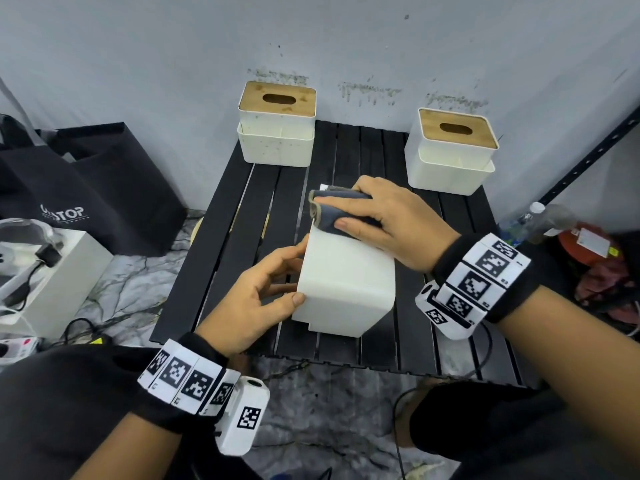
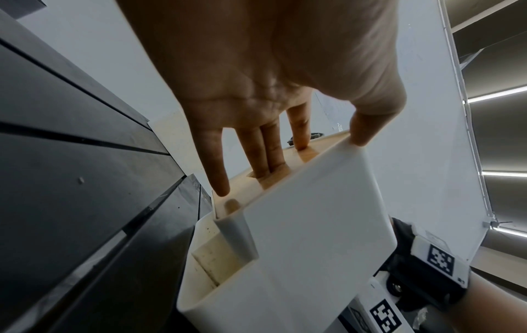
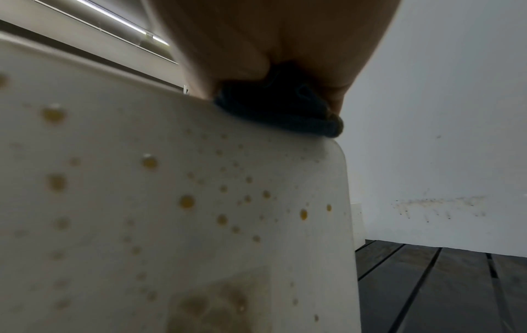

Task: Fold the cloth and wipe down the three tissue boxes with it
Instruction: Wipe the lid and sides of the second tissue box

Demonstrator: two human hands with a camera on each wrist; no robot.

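A white tissue box (image 1: 346, 282) lies tipped on its side in the middle of the black slatted table (image 1: 235, 216). My left hand (image 1: 284, 275) grips its left end, with fingers (image 2: 268, 153) on the wooden lid and the thumb on the white edge. My right hand (image 1: 381, 216) holds the folded dark blue-grey cloth (image 1: 329, 216) and presses it on the box's far upper face. In the right wrist view the cloth (image 3: 285, 112) sits on the top edge of the box (image 3: 171, 202), whose side bears yellowish droplets. Two more wood-lidded boxes stand upright at the back left (image 1: 277, 133) and back right (image 1: 450, 157).
A black bag (image 1: 86, 188) and a white case (image 1: 52, 271) with cables stand on the floor to the left. At the right are a plastic bottle (image 1: 530, 220), a red item (image 1: 588, 244) and a black shelf rail (image 1: 588, 161). The wall rises close behind the table.
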